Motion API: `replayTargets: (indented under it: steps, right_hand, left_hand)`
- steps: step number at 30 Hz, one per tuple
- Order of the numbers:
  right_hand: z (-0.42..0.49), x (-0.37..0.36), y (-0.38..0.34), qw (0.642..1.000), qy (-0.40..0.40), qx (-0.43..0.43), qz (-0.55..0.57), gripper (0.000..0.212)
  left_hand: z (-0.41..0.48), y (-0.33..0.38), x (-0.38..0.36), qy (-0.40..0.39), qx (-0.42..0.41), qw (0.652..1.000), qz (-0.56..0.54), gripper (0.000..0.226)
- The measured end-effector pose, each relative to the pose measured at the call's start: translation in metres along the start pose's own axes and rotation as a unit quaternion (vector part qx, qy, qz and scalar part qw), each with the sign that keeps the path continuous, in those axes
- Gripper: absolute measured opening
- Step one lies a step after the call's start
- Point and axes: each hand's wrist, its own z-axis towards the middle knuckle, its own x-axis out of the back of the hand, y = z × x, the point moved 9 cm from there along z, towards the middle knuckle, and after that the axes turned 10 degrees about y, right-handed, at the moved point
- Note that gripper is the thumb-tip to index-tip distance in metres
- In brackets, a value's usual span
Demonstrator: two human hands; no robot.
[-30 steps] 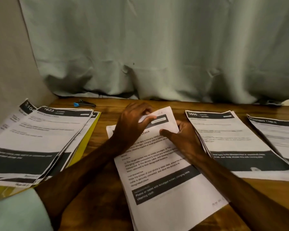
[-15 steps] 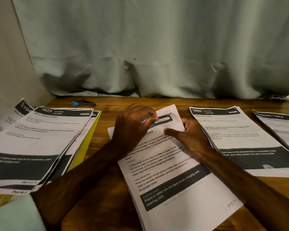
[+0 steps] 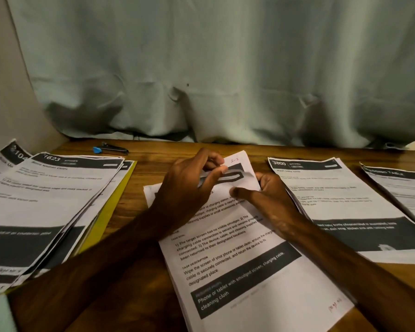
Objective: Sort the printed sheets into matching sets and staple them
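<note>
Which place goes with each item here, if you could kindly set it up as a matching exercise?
1. sheet 3800
2. sheet 1623
3. blue-tipped tool
4. yellow folder

A. beneath the left pile
B. at the back of the table, near the curtain
C. top of the left pile
D. right of the centre sheets

Pairs: 1-D, 2-C, 3-B, 4-A

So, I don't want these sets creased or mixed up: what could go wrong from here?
The left hand pinches and bends the top corner of the middle stack, which could crease or tear it. That stack lies skewed beside the right pile, so sheets might mix. The likely stapler sits far back, so reaching for it may disturb the alignment.
</note>
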Motion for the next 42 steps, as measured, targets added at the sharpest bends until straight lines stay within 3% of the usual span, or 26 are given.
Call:
replayTargets:
  steps: [4,9,13,20,26,37,42]
  right_hand:
    - [0.003,-0.002,0.001,0.999,-0.017,0.019,-0.022,0.021]
    - [0.004,-0.004,0.003,0.999,-0.019,0.027,-0.033,0.02]
    - [0.003,-0.003,0.004,0.999,-0.015,0.016,-0.032,0.025]
    - [0.002,-0.002,-0.001,0.998,-0.002,0.043,-0.044,0.022]
    - [0.004,-0.003,0.0,0.997,0.004,0.052,-0.059,0.023]
    - [0.006,-0.002,0.001,0.996,0.013,0.046,-0.073,0.026]
    - [0.003,0.001,0.002,0.996,0.004,0.034,-0.078,0.024]
  left_hand:
    - [0.005,-0.014,-0.003,-0.019,0.05,0.999,-0.007,0.015]
    - [0.006,-0.022,0.006,0.028,0.105,0.992,-0.06,0.031]
    - [0.004,-0.032,0.003,0.009,0.14,0.99,-0.024,0.012]
    - [0.007,-0.016,0.003,-0.021,0.073,0.995,0.063,0.04]
    - [0.007,-0.019,0.003,-0.031,0.104,0.992,0.07,0.038]
    - [0.007,-0.009,0.006,-0.02,0.026,0.999,0.034,0.016]
    - [0.004,-0.008,0.004,-0.019,0.011,0.997,0.079,0.01]
